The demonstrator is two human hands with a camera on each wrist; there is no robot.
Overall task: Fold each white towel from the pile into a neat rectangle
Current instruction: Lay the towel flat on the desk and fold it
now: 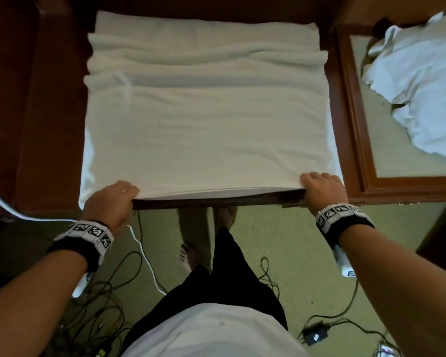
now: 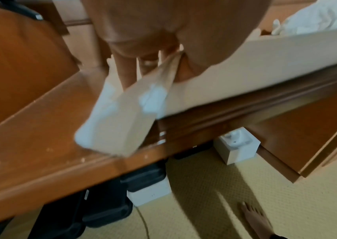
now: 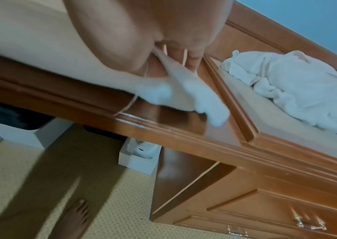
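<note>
**Both hands pinch near corners of white towel at desk edge**

White towel (image 1: 206, 130) lies spread over the wooden desk (image 1: 216, 203), filling most of the top from 12 o'clock down to the near edge at 6 o'clock. The far third is rumpled into ridges; the near part is mostly smooth. At least two layers show along the near edge.

Left hand (image 1: 111, 202) sits at 7 o'clock, fingers curled over the near-left corner. In the left wrist view the fingers (image 2: 126, 71) pinch the cloth, and a flap hangs below them. Right hand (image 1: 322, 188) sits at 5 o'clock, curled over the near-right corner; the right wrist view shows cloth clamped between thumb and fingers, with a corner drooping onto the desk rim.

The pile (image 1: 420, 86) of unfolded towels sits at 2 o'clock on a side table with a raised wooden frame (image 1: 355, 119), well apart from the hands.

Handling, judged: the towel looks soft, limp and light, likely terry, so not slippery. It sags wherever it is unsupported, so a two-corner grip suits it. Holding both layers together at each corner should keep the edges aligned. The far wrinkles probably need smoothing for a neat rectangle. The fold looks early to mid stage.
</note>
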